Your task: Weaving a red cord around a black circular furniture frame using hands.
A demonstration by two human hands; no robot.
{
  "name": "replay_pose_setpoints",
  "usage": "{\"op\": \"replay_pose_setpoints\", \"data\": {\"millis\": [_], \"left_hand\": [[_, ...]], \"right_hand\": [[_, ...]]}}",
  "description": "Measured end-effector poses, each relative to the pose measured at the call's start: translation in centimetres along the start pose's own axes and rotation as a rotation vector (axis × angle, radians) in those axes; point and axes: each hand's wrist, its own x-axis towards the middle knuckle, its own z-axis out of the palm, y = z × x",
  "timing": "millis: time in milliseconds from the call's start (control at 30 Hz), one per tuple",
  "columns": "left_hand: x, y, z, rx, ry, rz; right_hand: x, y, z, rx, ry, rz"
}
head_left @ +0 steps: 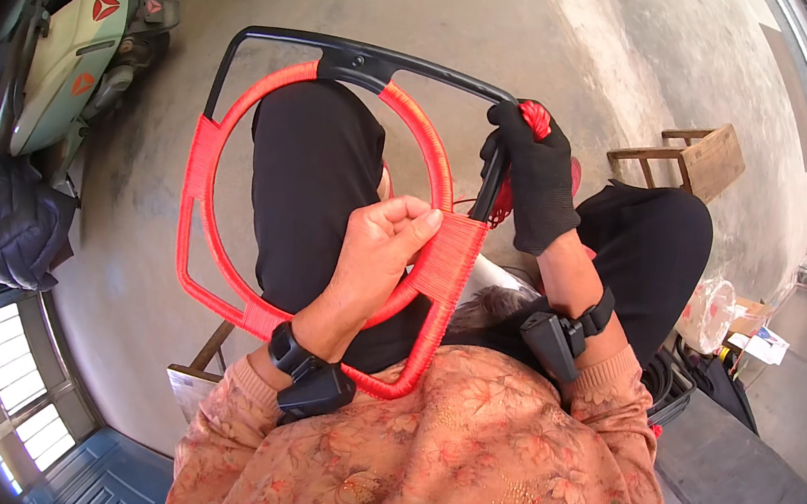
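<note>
Frame [451,250], one, black bar bent to a rounded four-sided outline with a ring set inside; held above the seated person's lap, lower edge close to the floral top [461,440], a dark-trousered knee [307,175] showing through the ring

Left hand [378,254], bare; thumb pressed to curled fingers, touching the inner edge of the broad wound band on the frame's right side; whether a strand is nipped between them I cannot tell from where I stand

Right hand [539,173], black-gloved; closed round the unwrapped bar at the far right corner, red cord [535,119] bunched at the glove

Handling, by my estimate: stiff, likely metal under the winding; moderate to light, since one fist steadies the corner; bare black parts smooth and perhaps slippery, cord-covered parts offering better grip; not fragile, though the winding could slacken or shift if rubbed sideways

Best holds, as judged: bare bar at the corner, or the top bar beside the bracket [356,63]; loose strands best pinched flat

Farther off: wooden stool [714,164], right, on the concrete floor [433,9]; pale scooter [73,70], left
</note>
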Motion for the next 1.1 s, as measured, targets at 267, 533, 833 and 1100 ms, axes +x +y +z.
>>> {"op": "replay_pose_setpoints", "data": {"millis": [267, 533, 833, 1100], "left_hand": [[0.6, -0.1, 0.0, -0.11, -0.024, -0.09], [-0.2, 4.0, 0.1, -0.196, 0.028, -0.055], [-7.1, 10.2, -7.1, -0.555, -0.043, 0.086], [-9.1, 7.9, -8.6, -0.659, -0.181, 0.166]], "right_hand": [[0.0, 0.0, 0.4, -0.031, 0.002, -0.084], [-0.4, -1.3, -2.2, 0.093, -0.144, 0.024], [-4.4, -0.9, -2.2, -0.062, -0.676, 0.092], [-6.5, -1.9, -1.5, -0.469, -0.706, 0.046]]}}
